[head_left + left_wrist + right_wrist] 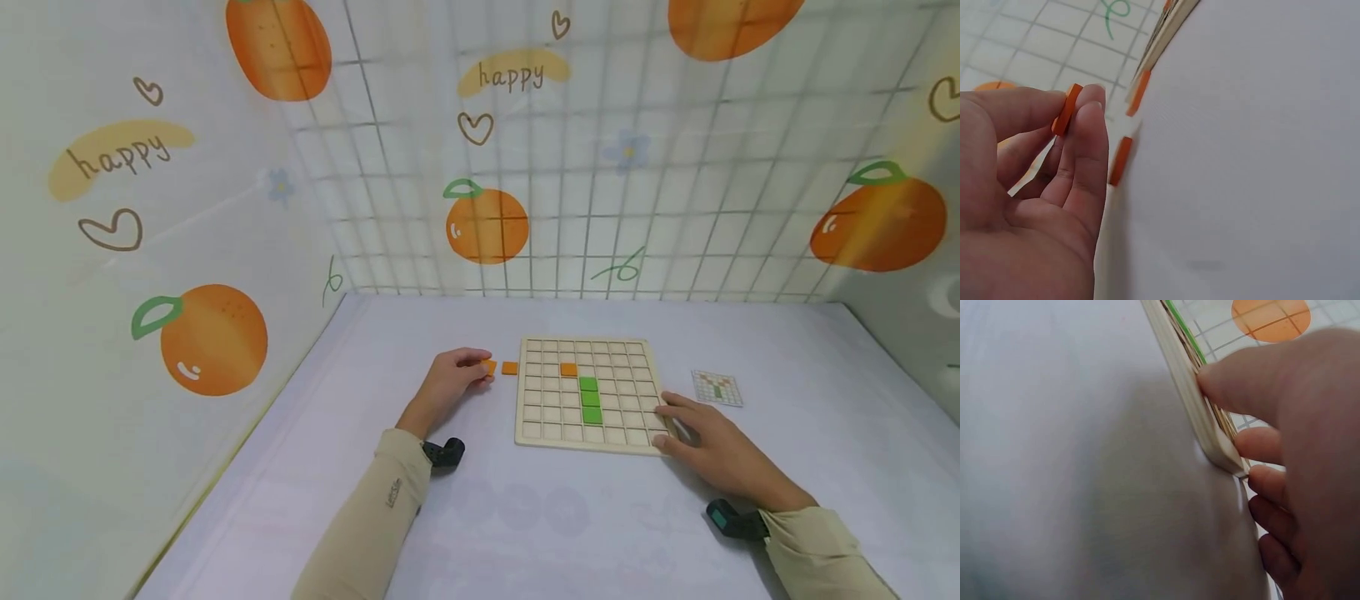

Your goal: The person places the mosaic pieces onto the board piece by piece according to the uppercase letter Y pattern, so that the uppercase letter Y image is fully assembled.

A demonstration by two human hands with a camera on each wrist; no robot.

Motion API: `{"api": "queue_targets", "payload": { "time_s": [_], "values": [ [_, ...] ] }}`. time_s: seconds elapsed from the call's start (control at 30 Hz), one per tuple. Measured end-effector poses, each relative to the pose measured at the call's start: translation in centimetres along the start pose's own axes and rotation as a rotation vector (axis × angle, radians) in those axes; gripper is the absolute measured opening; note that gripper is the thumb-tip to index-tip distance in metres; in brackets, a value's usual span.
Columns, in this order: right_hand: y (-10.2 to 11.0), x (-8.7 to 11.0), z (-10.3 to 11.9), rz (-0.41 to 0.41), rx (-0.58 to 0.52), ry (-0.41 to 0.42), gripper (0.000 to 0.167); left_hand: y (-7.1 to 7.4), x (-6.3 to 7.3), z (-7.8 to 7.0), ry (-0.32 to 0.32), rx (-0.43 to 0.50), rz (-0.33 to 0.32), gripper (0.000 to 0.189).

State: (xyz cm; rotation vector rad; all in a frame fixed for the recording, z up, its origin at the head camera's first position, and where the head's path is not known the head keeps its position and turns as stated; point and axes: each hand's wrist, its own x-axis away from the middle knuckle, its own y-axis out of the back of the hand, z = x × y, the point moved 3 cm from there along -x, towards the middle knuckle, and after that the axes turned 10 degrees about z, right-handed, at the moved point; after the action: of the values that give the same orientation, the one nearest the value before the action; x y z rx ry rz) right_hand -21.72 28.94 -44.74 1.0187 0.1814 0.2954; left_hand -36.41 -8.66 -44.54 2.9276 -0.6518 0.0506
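A square wooden grid board lies on the table, with one orange tile and a column of green tiles in its cells. Left of the board, my left hand pinches a small orange tile between thumb and fingertips. Two more orange tiles, a nearer one and one close to the board, lie on the table in the left wrist view. My right hand rests at the board's lower right corner, its thumb on the rim and its other fingers alongside the edge.
A small pattern card with a coloured grid lies right of the board, beyond the right hand. The white table meets a fruit-printed curtain at the back and on the left.
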Motion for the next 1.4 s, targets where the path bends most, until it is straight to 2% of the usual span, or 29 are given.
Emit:
{"api": "queue_targets", "payload": {
  "time_s": [0.17,0.43,0.8,0.97,1.23,1.4],
  "values": [
    [0.2,0.0,0.1,0.005,-0.002,-0.004,0.058,-0.5,-1.0,-0.9,-0.001,-0.024,0.011,0.037],
    [0.0,-0.1,-0.2,0.016,-0.017,-0.011,0.060,-1.9,-2.6,-0.8,0.047,-0.080,0.040,0.039],
    [0.0,-0.2,0.1,0.010,-0.009,0.008,0.057,-4.0,-3.5,-1.2,0.017,-0.051,0.095,0.040],
    [0.0,-0.2,-0.1,0.013,0.000,0.001,0.058,-4.4,-3.9,-1.2,0.011,-0.064,0.089,0.035],
    [0.0,-0.4,0.0,0.009,0.009,0.000,0.060,-4.8,-4.2,-2.1,0.018,-0.148,0.069,0.030],
    [-0.1,-0.4,-0.1,0.017,0.005,-0.011,0.060,-5.2,-4.7,-1.7,0.041,-0.152,0.059,0.027]
  ]
}}
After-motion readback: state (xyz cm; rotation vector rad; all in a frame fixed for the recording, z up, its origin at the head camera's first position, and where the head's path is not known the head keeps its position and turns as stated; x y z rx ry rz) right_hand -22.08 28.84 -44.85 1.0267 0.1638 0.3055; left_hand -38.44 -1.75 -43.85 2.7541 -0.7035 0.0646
